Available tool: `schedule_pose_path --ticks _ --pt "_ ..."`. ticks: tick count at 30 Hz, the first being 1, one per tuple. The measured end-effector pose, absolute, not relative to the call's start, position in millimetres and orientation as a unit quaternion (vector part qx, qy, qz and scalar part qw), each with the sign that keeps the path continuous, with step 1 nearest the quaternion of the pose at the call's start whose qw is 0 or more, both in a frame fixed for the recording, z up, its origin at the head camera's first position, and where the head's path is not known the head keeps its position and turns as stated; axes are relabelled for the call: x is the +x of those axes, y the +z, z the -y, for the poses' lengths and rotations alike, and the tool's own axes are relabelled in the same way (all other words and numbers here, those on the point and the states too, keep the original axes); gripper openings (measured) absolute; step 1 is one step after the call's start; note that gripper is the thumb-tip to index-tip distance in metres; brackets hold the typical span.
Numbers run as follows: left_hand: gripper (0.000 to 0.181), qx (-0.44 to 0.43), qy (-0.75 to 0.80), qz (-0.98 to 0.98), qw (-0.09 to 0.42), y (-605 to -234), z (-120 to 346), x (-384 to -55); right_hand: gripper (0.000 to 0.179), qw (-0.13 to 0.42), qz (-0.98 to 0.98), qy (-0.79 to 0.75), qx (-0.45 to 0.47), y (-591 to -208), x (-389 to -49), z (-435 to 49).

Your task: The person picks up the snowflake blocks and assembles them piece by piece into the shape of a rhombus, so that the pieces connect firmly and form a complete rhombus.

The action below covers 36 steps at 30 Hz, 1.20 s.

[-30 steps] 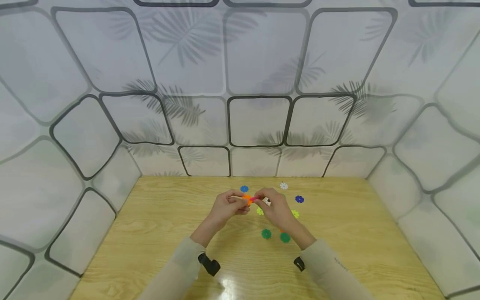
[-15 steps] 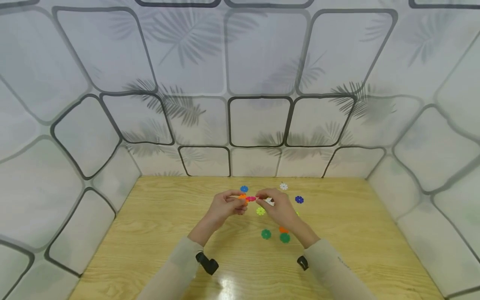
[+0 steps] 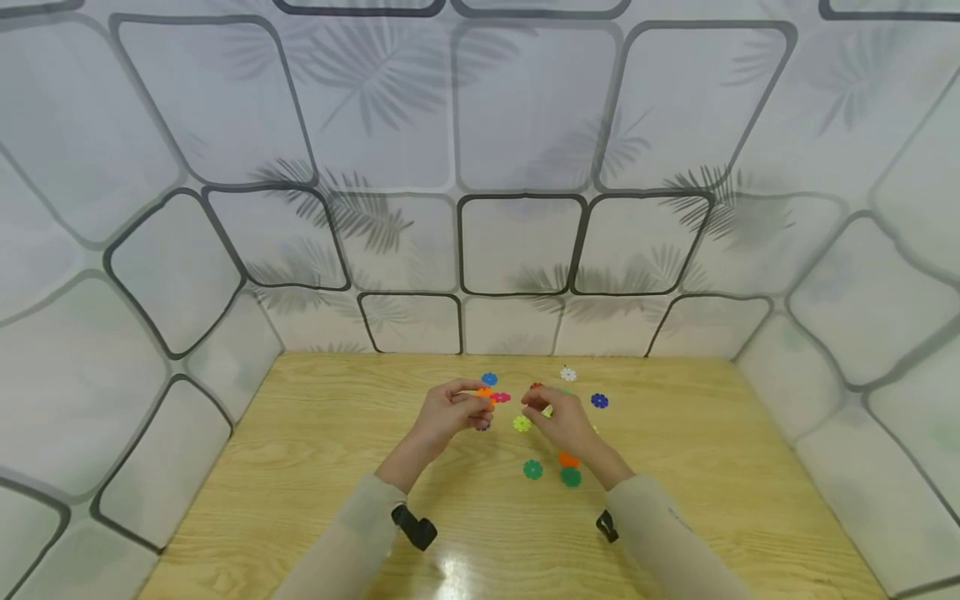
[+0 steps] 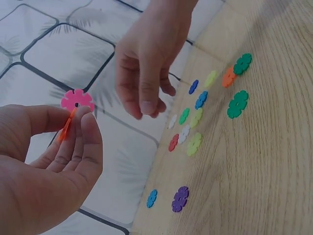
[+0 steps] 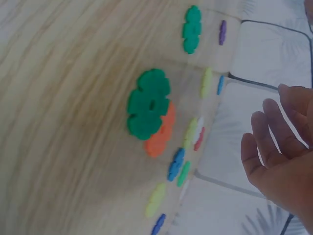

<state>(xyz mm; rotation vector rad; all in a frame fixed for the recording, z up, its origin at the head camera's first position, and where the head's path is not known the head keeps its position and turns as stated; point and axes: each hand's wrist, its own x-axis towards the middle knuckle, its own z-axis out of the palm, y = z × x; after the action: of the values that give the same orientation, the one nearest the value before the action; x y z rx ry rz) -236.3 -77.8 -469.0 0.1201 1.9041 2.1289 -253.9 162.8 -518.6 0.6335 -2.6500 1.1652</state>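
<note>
My left hand pinches an orange flower-shaped disc between thumb and fingers, above the table. A pink flower disc is joined to the orange one, standing out on the side toward my right hand; fingers partly cover the orange disc. To the right, apart from the pink disc, is my right hand. Its fingers are loosely bent with nothing between them, as the right wrist view also shows. Beneath the hands lie loose flower discs, among them a yellow-green one and a purple one.
On the wooden table are several more flower discs: two dark green, an orange one partly under a green one, a light blue, a white and a dark blue. Patterned cloth walls enclose the table.
My right hand has let go of the pink disc and drawn back a little to the right. The pink disc stays joined to the orange one in my left hand, which moved slightly left.
</note>
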Motion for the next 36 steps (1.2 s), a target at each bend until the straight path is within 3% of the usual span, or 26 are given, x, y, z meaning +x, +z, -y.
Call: schedule_pose_path --ticks 12,36 --pt "0.039 0.037 0.740 -0.658 0.134 -468.8 76.8 -235.9 0.019 0.004 0.926 0.344 0.155 -542.3 -264.3 -159.1" --pt "0.042 0.030 0.733 -0.666 0.137 -468.8 79.6 -237.3 0.030 -0.020 0.936 0.309 0.167 -548.0 -263.1 -153.1"
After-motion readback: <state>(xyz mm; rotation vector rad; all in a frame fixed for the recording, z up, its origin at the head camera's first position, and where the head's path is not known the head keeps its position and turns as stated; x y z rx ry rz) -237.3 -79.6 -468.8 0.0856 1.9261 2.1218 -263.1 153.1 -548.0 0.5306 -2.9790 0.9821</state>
